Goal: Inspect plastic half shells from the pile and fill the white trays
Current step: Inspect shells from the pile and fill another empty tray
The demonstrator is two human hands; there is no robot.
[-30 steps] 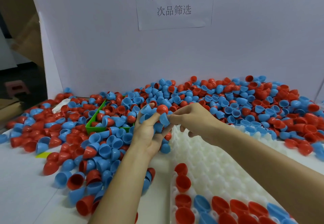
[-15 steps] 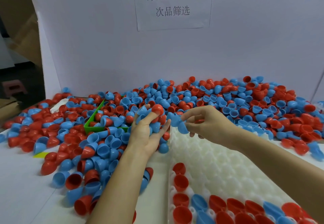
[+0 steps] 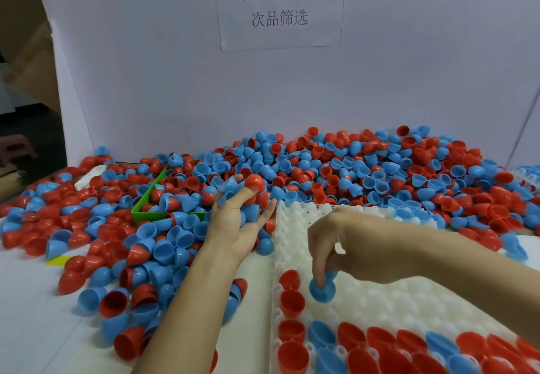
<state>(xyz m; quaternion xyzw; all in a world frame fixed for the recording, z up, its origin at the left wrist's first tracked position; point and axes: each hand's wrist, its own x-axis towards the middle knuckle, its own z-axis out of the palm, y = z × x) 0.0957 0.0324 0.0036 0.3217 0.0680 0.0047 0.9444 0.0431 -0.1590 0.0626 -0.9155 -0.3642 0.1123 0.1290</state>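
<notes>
Now: right hand (image 3: 336, 245) pinches blue half shell (image 3: 322, 289) over white tray (image 3: 380, 300) | left hand (image 3: 236, 221) holds shells

This is looking like a small factory sorting station. A huge pile of red and blue plastic half shells (image 3: 336, 169) is lying on a white bench (image 3: 26, 315), beside a white tray (image 3: 394, 300) that is holding rows of shells. A printed paper sign (image 3: 279, 5) with Chinese characters is hanging on the white partition wall (image 3: 409, 66), and a green bin (image 3: 146, 212) is sitting in the pile.
</notes>
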